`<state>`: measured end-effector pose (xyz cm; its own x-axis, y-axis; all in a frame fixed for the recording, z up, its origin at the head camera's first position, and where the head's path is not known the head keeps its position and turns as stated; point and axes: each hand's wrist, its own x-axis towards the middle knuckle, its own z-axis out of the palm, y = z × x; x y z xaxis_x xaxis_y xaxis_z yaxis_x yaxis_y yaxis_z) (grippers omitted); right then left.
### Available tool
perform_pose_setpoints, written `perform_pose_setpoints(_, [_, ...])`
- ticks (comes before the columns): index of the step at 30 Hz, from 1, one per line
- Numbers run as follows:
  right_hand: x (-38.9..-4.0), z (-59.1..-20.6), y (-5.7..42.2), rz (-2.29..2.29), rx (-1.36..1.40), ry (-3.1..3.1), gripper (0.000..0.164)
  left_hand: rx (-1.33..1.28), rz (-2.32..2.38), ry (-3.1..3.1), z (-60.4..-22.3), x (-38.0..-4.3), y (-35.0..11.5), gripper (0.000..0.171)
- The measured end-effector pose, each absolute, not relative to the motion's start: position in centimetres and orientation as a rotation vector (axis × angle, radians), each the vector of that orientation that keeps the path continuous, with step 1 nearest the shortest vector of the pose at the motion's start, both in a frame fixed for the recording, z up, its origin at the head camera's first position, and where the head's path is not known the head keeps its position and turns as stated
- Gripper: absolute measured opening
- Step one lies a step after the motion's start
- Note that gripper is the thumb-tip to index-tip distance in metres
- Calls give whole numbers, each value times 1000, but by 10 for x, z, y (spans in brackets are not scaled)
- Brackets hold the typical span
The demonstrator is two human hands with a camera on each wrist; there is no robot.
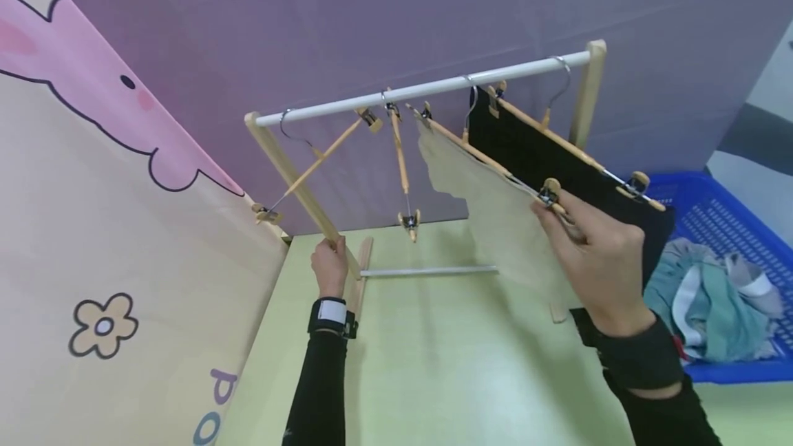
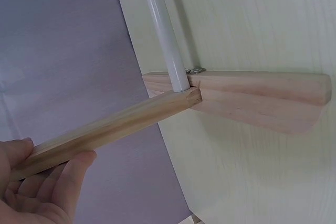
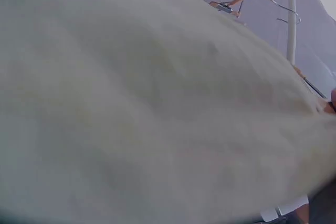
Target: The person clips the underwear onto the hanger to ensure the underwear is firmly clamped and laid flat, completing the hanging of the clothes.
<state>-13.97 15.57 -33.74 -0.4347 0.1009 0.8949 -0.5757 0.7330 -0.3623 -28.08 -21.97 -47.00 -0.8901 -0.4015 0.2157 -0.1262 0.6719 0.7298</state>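
In the head view my left hand grips the left wooden post of a small clothes rack, low down. The left wrist view shows thumb and fingers around that post. With its thumb and fingers, my right hand pinches the near clip of a wooden clip hanger hooked on the white rail. A beige cloth garment hangs from this hanger and fills most of the right wrist view. Just behind it, a black garment hangs on another clip hanger.
Two bare clip hangers hang on the rail's left half. A blue basket with crumpled green and grey clothes stands at right. The rack rests on a pale green table, against a purple backdrop.
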Motion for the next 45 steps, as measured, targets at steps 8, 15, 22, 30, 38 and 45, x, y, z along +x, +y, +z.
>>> perform_pose_setpoints(8, [-134, -356, 158, 873, 367, -1940, 23, 408, -1051, -2532, -473, -283, -219, 35])
perform_pose_setpoints(15, [-120, -373, 162, 897, 347, -2045, 27, 436, -1047, -2527, -474, -283, -219, 33])
perform_pose_setpoints(22, [-107, -392, 172, 861, 333, -2054, 27, 574, -940, -2602, -514, -262, -209, 29])
perform_pose_setpoints(30, [-89, -396, 198, 878, 348, -2147, 27, 559, -1182, -2547, -552, -202, -154, 33])
perform_pose_setpoints(38, [-83, -380, 239, 898, 199, -2117, 22, 319, -1624, -2600, -553, -159, -66, 26])
perform_pose_setpoints(45, [-79, -387, 283, 925, -171, -2180, 31, 146, -1883, -2757, -546, -141, -1, 20])
